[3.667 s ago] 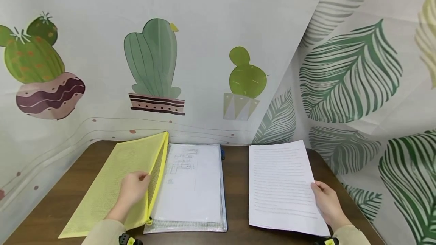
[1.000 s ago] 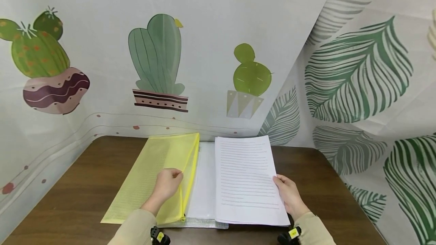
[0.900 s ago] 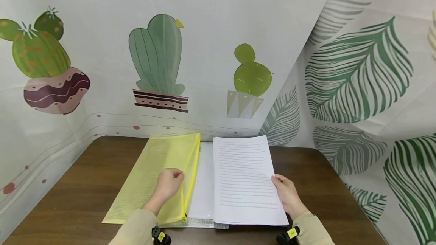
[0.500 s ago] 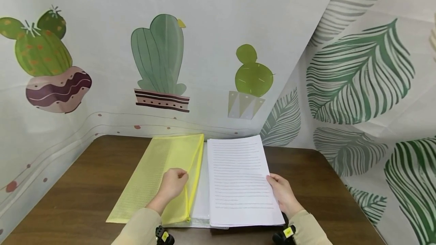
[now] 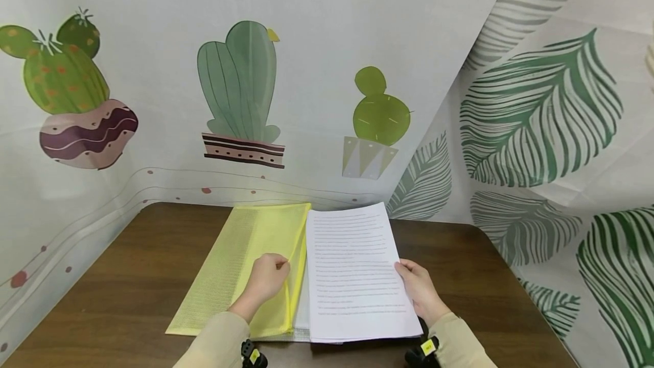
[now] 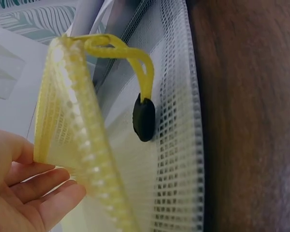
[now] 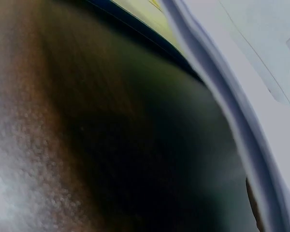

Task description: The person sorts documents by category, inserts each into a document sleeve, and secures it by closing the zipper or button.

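My left hand [image 5: 267,280] pinches the opening edge of a yellow mesh zipper pouch [image 5: 219,277], lifting that side so its mouth gapes to the right. A black-tipped yellow zipper pull [image 6: 145,118] dangles from the pouch corner in the left wrist view. With the thumb on top, my right hand [image 5: 420,288] grips the right edge of a stack of printed paper [image 5: 355,277]. The stack's left edge stands right at the pouch's mouth. Beneath both lies a clear mesh pouch [image 6: 181,159], mostly covered in the head view.
The brown wooden table [image 5: 490,288] reaches back to a white curtain [image 5: 311,72] printed with cacti and leaves. Its right side carries a leaf-printed curtain [image 5: 536,112]. A wrist camera [image 5: 254,355] sits at the left cuff, another [image 5: 423,354] at the right.
The paper stack has travelled left from the table's right side, over the clear pouch to the yellow pouch's mouth. The yellow pouch has shifted right, still pinched by my left hand.
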The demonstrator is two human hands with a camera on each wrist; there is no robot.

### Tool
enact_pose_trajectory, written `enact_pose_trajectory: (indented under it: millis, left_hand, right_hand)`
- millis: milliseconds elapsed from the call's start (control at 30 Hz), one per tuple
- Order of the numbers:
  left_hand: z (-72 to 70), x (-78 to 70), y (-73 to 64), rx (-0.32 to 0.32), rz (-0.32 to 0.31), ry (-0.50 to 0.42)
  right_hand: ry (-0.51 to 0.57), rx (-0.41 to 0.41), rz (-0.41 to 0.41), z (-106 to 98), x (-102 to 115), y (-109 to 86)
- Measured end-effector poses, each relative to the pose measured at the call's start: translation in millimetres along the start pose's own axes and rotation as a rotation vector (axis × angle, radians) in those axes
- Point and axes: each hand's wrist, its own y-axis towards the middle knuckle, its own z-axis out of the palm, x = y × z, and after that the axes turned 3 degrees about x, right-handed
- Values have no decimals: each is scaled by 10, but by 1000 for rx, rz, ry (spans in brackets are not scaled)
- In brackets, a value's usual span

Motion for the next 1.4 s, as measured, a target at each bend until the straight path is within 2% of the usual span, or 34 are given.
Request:
enact_pose_trajectory:
  millis: [300, 633, 967, 1233, 1400]
  left_hand:
    - [7, -41, 16, -21, -19, -16]
    - [59, -39, 31, -1, -13, -10]
    - [76, -50, 22, 39, -10, 1]
    - [61, -111, 45, 52, 13, 84]
    - [61, -145, 42, 91, 13, 163]
  right_hand:
    - [-21, -3, 0, -13, -16, -2]
    - [41, 17, -13, 80, 37, -1]
    - [24, -48, -69, 209, 92, 37]
    - [-15, -109, -109, 297, 117, 38]
    - [15, -104, -113, 352, 154, -4]
